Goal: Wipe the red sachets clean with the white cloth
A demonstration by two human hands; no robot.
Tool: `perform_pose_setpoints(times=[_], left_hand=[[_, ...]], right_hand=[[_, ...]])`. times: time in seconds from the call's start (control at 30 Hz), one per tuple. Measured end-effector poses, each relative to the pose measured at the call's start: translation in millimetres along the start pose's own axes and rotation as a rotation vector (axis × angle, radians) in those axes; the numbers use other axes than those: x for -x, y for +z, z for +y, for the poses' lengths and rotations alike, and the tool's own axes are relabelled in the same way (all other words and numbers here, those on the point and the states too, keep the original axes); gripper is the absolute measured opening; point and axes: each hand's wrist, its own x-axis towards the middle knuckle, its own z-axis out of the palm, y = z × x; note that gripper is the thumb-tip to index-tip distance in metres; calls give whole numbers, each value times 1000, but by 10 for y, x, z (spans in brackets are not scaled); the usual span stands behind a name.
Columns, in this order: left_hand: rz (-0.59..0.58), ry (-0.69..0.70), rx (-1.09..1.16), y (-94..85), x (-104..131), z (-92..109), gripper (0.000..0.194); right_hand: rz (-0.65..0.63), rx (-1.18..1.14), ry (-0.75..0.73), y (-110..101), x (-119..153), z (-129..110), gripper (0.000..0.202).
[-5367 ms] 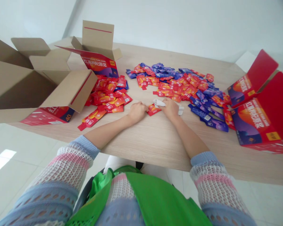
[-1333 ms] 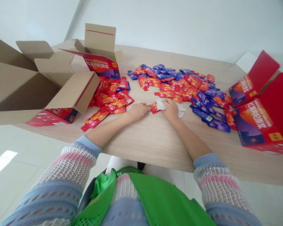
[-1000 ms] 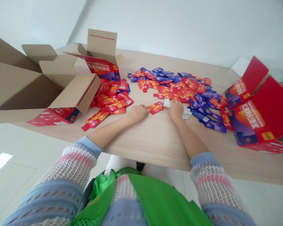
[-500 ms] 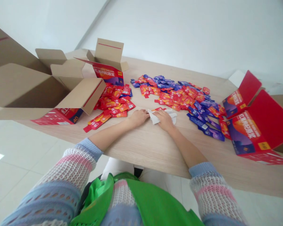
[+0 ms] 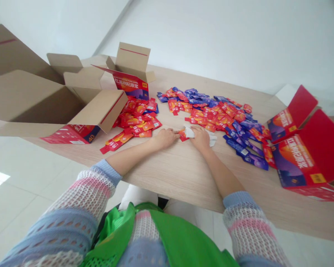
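A red and orange sachet (image 5: 183, 135) lies flat on the wooden table (image 5: 167, 167), partly under a white cloth (image 5: 189, 132). My right hand (image 5: 199, 138) is closed on the cloth and presses it down on the sachet. At the sachet's left end rests my left hand (image 5: 167, 137), its fingers together and touching the end. To the left is a pile of red sachets (image 5: 137, 120); beyond my hands spreads a larger heap of red and blue sachets (image 5: 211, 111).
Large open cartons (image 5: 55, 107) stand on the left, with a smaller open red box (image 5: 131, 84) behind them. Another open red box (image 5: 297, 159) is at the right. A white wall rises behind the table.
My right hand has moved slightly right with the cloth, uncovering the left part of the sachet. The view has shifted a little.
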Motion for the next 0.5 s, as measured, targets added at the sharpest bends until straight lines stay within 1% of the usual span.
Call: perform_pose_setpoints(times=[0.07,0.17,0.27,0.37,0.43,0.5], left_hand=[[6,-13,-20,26,-9,27,36],[30,-103,-31,73,-41,43,34],[108,-170,49,101,-50,6,29],[213,-200,125,93,-5,-35,28],[271,-187,128,75,34,-29,35],[290,-158,110,55,52,9,51]], right_hand=[[8,43,86,-20,9,38,38],[12,113,211,-52,25,92,33],[13,160,293,-79,35,145,31],[35,175,372,-86,42,204,30],[64,169,447,-74,45,246,31],[92,146,515,-54,49,283,32]])
